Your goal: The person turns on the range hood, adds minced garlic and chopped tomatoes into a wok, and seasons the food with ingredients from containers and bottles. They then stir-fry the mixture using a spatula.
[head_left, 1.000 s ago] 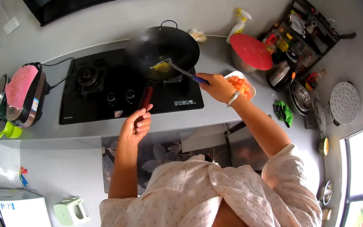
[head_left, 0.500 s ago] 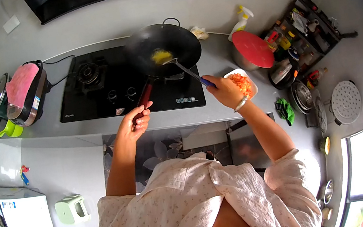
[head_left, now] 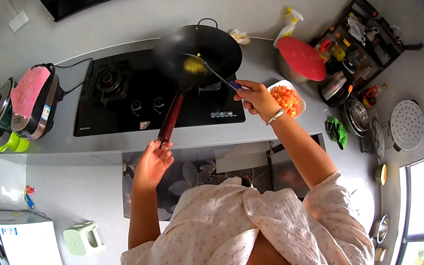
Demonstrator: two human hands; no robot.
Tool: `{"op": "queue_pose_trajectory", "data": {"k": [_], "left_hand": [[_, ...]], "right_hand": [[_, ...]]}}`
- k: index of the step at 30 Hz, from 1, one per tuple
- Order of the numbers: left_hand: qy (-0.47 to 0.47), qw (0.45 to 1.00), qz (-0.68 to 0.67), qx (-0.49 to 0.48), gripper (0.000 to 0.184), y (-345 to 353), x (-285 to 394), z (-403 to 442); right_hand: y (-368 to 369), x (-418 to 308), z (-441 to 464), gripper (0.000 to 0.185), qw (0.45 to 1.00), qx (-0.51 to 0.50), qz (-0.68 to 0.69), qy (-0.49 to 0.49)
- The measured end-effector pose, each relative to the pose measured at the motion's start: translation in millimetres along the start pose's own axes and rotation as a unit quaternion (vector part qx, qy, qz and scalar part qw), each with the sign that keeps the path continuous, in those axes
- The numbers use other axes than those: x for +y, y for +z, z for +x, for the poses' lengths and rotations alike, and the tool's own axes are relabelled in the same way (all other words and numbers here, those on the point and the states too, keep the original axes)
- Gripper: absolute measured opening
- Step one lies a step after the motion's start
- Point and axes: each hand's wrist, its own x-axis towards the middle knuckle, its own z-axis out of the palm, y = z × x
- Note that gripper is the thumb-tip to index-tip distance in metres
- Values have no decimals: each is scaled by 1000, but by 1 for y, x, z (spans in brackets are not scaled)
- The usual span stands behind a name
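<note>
A black wok (head_left: pixel 222 56) with a dark red handle (head_left: pixel 172 117) sits over the right burner. Yellow food that looks like egg (head_left: pixel 194 66) lies in its bottom. My left hand (head_left: pixel 153 165) is at the lower end of the wok handle, its fingers loosely apart; whether a fingertip still touches is hard to see. Closed around the blue grip of a metal spatula (head_left: pixel 217 74), my right hand (head_left: pixel 259 99) holds it with the head in the wok beside the yellow food. Next to that hand stands a white dish (head_left: pixel 303 104) of chopped orange-red pieces (head_left: pixel 285 99).
The black glass hob (head_left: pixel 109 115) has a second burner (head_left: pixel 108 80) at left. A rice cooker (head_left: pixel 38 118) with a pink cloth stands further left. To the right are a pot with a red lid (head_left: pixel 301 58), a kettle (head_left: pixel 335 88), a spray bottle (head_left: pixel 289 25) and a condiment rack (head_left: pixel 368 35).
My left hand has loosened from around the wok handle and slid down to its end. The spatula head has moved to the far side of the yellow food.
</note>
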Motion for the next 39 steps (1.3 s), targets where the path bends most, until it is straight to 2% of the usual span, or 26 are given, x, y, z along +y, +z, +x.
{"op": "queue_pose_trajectory", "data": {"k": [3,6,7,8,11,13,16,23,25,29,31,33,35,38,39], "left_hand": [[29,997,34,59,24,-12,-5,-7],[8,999,36,39,22,-32,-3,-10],[20,994,58,88,21,-28,-6,-9],[21,994,61,86,21,-23,-6,-9],[36,989,79,118,29,-16,-10,-6],[75,987,63,131,42,-16,-11,-1],[84,981,49,168,48,-12,-12,5],[88,975,27,202,49,-17,-25,15],[75,979,-30,188,45,-24,-30,16],[73,980,-48,177,37,-37,-35,16],[95,980,-61,164,22,-44,-38,16],[115,974,-40,193,21,-52,-36,17],[137,963,-23,229,29,-57,-34,15],[196,969,-40,142,54,-31,-12,4],[217,967,-43,122,57,-27,-4,2]], "right_hand": [[0,-3,-20,48,1000,-9,9,-11],[-6,0,-31,46,999,-8,-6,-41],[-10,1,-35,46,999,-7,-3,-45],[-12,1,-39,46,999,-4,1,-51],[-17,3,-53,46,998,16,14,-52],[-22,6,-58,46,998,30,30,-48],[-27,11,-65,46,997,43,31,-57],[-28,13,-71,45,996,50,25,-62],[-23,12,-71,47,999,22,15,-47],[-6,12,-65,47,999,4,3,-33],[2,18,-56,47,1000,-3,10,-29],[7,23,-46,48,999,-20,26,-19],[7,30,-32,48,999,-9,19,-25],[11,35,-18,46,998,21,-17,-52],[12,32,-16,45,998,27,-12,-50]]}}
